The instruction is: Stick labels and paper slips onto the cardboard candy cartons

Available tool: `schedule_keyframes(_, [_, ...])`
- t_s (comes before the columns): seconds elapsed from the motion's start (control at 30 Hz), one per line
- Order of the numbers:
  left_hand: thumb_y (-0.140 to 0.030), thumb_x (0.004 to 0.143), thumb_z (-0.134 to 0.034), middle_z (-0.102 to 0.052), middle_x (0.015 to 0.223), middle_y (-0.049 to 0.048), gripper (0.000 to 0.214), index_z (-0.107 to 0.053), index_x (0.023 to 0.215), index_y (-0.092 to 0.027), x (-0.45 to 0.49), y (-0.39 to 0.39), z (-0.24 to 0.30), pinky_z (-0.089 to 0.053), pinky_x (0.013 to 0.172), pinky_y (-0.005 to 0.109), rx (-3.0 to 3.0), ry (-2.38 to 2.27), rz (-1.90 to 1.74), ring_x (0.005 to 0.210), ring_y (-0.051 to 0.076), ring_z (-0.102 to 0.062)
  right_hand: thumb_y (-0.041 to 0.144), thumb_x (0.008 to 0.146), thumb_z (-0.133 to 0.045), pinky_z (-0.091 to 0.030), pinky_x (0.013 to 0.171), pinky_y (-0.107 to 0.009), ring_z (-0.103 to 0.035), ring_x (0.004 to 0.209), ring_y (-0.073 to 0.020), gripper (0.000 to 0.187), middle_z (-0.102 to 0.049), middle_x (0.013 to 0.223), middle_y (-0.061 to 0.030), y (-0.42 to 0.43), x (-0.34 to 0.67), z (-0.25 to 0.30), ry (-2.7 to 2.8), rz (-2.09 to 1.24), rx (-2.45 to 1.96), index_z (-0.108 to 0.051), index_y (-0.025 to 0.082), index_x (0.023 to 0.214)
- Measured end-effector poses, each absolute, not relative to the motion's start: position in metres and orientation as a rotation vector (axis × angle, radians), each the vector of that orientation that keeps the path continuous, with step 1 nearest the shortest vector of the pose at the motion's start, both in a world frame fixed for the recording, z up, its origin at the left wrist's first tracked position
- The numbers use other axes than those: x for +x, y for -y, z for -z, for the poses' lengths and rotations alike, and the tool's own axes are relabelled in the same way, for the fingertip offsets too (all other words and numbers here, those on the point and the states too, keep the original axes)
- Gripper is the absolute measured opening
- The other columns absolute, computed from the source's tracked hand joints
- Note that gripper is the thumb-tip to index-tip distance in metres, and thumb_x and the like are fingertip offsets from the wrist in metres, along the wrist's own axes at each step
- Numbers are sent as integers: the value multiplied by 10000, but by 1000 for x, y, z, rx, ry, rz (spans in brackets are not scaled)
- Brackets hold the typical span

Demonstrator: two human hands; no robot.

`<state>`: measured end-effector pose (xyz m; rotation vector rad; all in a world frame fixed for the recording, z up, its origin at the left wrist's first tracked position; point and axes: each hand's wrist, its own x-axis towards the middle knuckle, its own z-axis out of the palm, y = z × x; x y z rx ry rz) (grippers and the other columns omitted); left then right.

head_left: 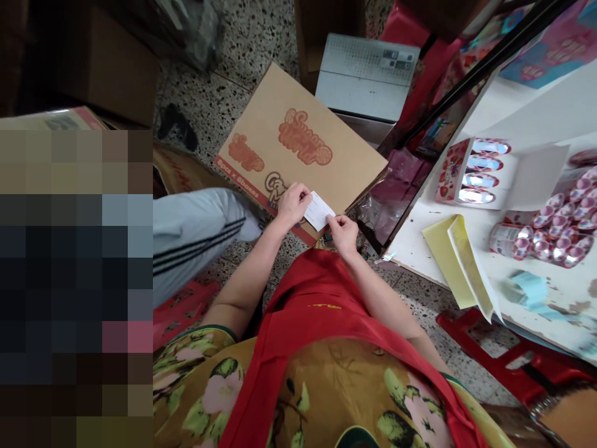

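A small white label (319,210) is stretched between my two hands, over the near edge of a brown cardboard box (345,146). My left hand (293,205) pinches the label's left end between thumb and fingers. At its lower right corner, my right hand (343,233) grips it the same way. Faint print shows on the label, too small to read. The closed box carries orange-brown printed logos and a red band reading "8pcs x 8boxes". Whether the label touches the box, I cannot tell.
On the right, a white table (420,239) holds an open box of round containers (473,171), shiny wrapped pieces (555,227) and folded yellow card (459,264). A grey-white carton (366,78) stands behind the box. At left sits a person in grey trousers (200,230). A red stool (508,348) stands lower right.
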<state>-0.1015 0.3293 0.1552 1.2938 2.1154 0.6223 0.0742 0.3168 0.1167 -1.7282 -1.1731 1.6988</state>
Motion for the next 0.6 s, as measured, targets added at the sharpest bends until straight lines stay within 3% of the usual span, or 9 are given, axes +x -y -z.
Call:
schedule_keyframes(0.33, [-171,933,-538,-588,926,70,134,-543,801,-194,-85,-330,-147,-400,806,329,1470,-2221,-542,862,204,-540,381,780,-623,-415,612,-282,-580,610,-179,232,-663,639,-25,-333,79,-126,1372,-1529,-1855,-633,198,639])
schedule_keyframes(0.6, [-351,1029,-417,-634,1081,144,283,-631,983,-172,-77,-326,-141,-406,964,420,1583,-2325,-273,1071,290,-564,353,802,-630,-445,682,-280,-628,671,-185,213,-703,709,-33,-340,76,-132,1446,-1473,-1950,-669,183,678])
